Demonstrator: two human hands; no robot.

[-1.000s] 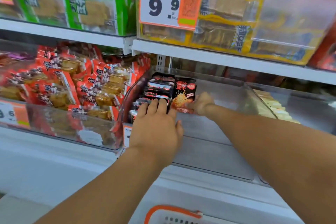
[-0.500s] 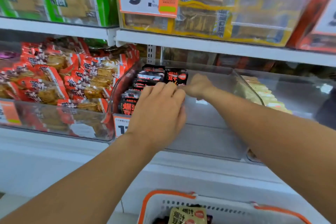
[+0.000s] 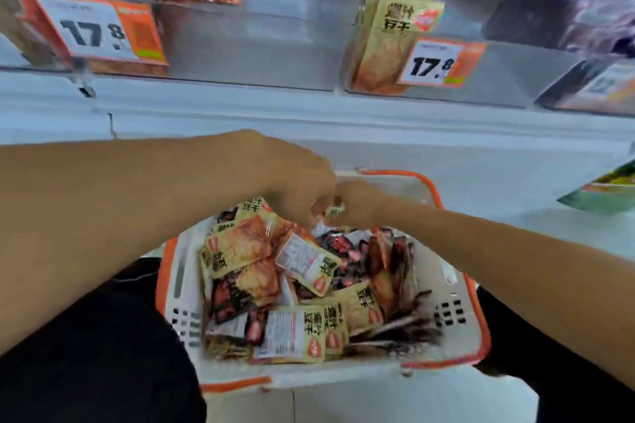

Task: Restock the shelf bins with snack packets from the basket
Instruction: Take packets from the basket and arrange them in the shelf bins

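A white basket (image 3: 457, 347) with an orange rim stands low in front of me, heaped with yellow snack packets (image 3: 237, 251) and black snack packets (image 3: 347, 247). My left hand (image 3: 299, 185) hangs over the basket's far end, fingers curled down among the packets. My right hand (image 3: 360, 203) meets it there, fingers mostly hidden behind the left hand. A small pale packet edge (image 3: 335, 210) shows between the two hands; blur hides who holds it. Above, a clear shelf bin (image 3: 261, 45) holds black-red packets on its left side, with bare room to their right.
A second clear bin (image 3: 508, 79) to the right holds upright yellow packets (image 3: 395, 31). Both bins carry orange 17.8 price tags (image 3: 99, 31). A white shelf ledge (image 3: 343, 120) runs between bins and basket. A green packet (image 3: 604, 192) lies at the right edge.
Both hands have left the shelf bin and dropped into the basket. My view has tilted down, so the basket fills the middle and the bins sit at the top.
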